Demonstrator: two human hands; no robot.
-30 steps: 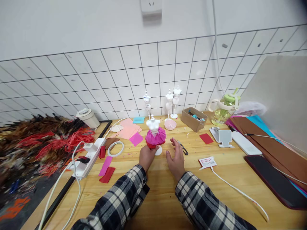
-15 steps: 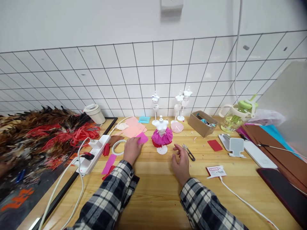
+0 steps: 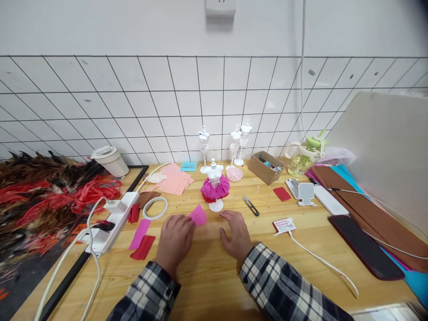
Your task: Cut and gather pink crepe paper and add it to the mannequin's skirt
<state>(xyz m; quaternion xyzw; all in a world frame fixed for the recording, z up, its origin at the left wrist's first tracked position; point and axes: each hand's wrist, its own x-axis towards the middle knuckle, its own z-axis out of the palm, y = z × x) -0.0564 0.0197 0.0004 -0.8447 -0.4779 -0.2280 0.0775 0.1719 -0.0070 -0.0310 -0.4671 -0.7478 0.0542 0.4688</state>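
Observation:
Between the fingers of my left hand point(image 3: 176, 240) is the edge of a bright pink piece of crepe paper point(image 3: 199, 216), its free end pointing right. My right hand point(image 3: 235, 236) holds nothing; its thumb and fingers are apart, turned toward the pink piece. Just beyond both hands stands a small white dress form point(image 3: 214, 171) on a round base, wearing a ruffled magenta skirt point(image 3: 216, 189) with a red lower edge. A pair of thread snips point(image 3: 250, 205) lies to the right of the form.
Left of my hands lie a roll of white tape point(image 3: 155, 217), pink and red paper strips point(image 3: 139, 234) and a power strip point(image 3: 112, 227). Farther back are peach sheets point(image 3: 174, 179), more dress forms, a pink dish point(image 3: 234, 174) and a cardboard box point(image 3: 264, 172). A cable point(image 3: 323, 263) runs across the right side.
My left hand has drawn the pink piece nearer to me, off the tabletop spot beside the form. My right hand has come closer to my left. The camera view has turned right.

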